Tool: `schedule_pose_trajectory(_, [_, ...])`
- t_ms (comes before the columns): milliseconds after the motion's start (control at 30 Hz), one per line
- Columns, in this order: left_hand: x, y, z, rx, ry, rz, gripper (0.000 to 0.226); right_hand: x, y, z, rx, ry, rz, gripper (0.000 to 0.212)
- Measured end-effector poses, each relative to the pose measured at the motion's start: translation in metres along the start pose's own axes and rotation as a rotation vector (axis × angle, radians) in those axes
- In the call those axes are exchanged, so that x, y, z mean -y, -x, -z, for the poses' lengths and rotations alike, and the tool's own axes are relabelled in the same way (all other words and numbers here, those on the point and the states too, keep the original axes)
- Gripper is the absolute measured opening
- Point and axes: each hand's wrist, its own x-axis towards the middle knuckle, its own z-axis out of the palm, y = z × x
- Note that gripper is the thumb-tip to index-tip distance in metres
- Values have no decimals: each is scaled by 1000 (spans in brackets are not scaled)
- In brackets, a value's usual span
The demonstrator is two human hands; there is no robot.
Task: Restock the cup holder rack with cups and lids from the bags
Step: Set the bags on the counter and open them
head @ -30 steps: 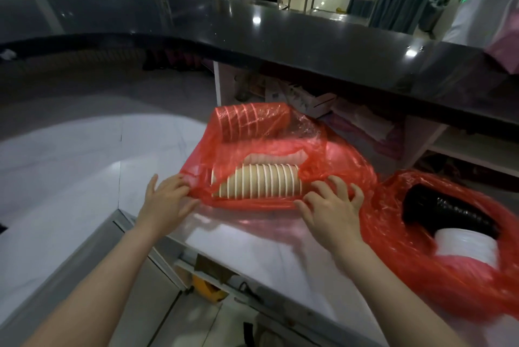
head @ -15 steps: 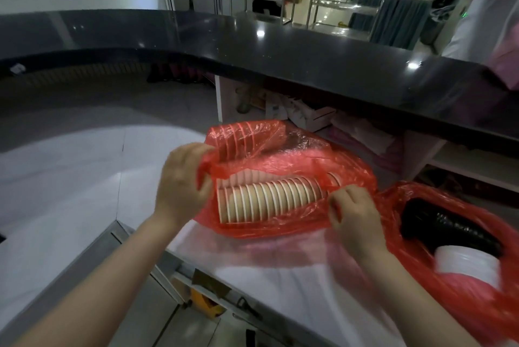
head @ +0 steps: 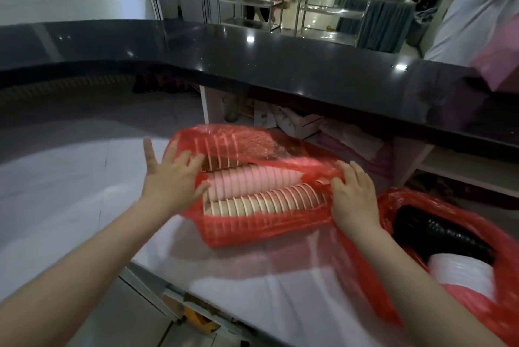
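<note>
Cups (head: 266, 202) lie exposed in bag (head: 252, 230). Left hand (head: 168, 181) splayed, empty, at 9 o'clock; right hand (head: 352, 196) pinches plastic at 3. Spread the mouth wider, then grab.

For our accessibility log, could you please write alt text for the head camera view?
Two hands spread open a red plastic bag of stacked paper cups on a white counter: left hand open, right hand gripping the plastic. Another red bag lies right.

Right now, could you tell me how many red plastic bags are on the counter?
2. One red bag lies between both hands, its mouth spread over sleeves of paper cups. The second red bag sits to the right, holding black and white stacks, partly cut off by the frame. Others may lie out of view.
</note>
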Motion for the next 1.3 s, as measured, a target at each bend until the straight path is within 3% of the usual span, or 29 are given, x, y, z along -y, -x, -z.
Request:
schedule_pose_trajectory(167, [13,-29,6,-202,180,61,73,-5,-27,7,-23,-172,-50,44])
schedule_pose_trajectory(267, [23,-48,8,-193,225,91,76,-10,-50,15,-61,-252,-73,54])
schedule_pose_trajectory(400, [44,-70,3,-95,266,155,71,-8,-78,17,-56,-272,-49,48])
schedule_pose_trajectory(467, [51,-76,-3,5,511,251,64,-6,-88,15,-21,-259,-40,38])
schedule_pose_trajectory(533, [52,-78,-4,205,907,393,44,-1,-96,15,-41,-372,11,31])
schedule_pose_trajectory(567, [52,-78,-2,266,1099,438,33,2,-99,15,-113,-463,104,30])
schedule_pose_trajectory(633, [47,-78,-1,183,1284,444,22,12,-103,18,-330,-535,369,23])
schedule_pose_trajectory(667, [44,-77,3,68,1263,425,18,18,-104,21,-419,-533,487,18])
schedule_pose_trajectory(733, [35,-78,14,-213,911,347,12,30,-111,22,-444,-486,670,13])
schedule_pose_trajectory(800, [21,-81,24,-469,512,161,15,37,-120,16,-297,-406,769,16])
schedule_pose_trajectory(867, [5,-85,31,-585,364,-121,9,38,-130,6,-193,-337,734,28])
schedule_pose_trajectory(967, [-17,-97,30,-458,244,-373,20,29,-145,-8,-204,-405,654,46])
schedule_pose_trajectory(1100, [-30,-114,16,-305,141,-470,53,18,-164,-29,-340,-407,820,32])
schedule_pose_trajectory(1167, [-30,-121,7,-203,96,-467,69,17,-172,-38,-210,-369,863,39])
schedule_pose_trajectory(1300, [-18,-129,-14,233,207,-275,96,16,-185,-59,300,-403,667,67])
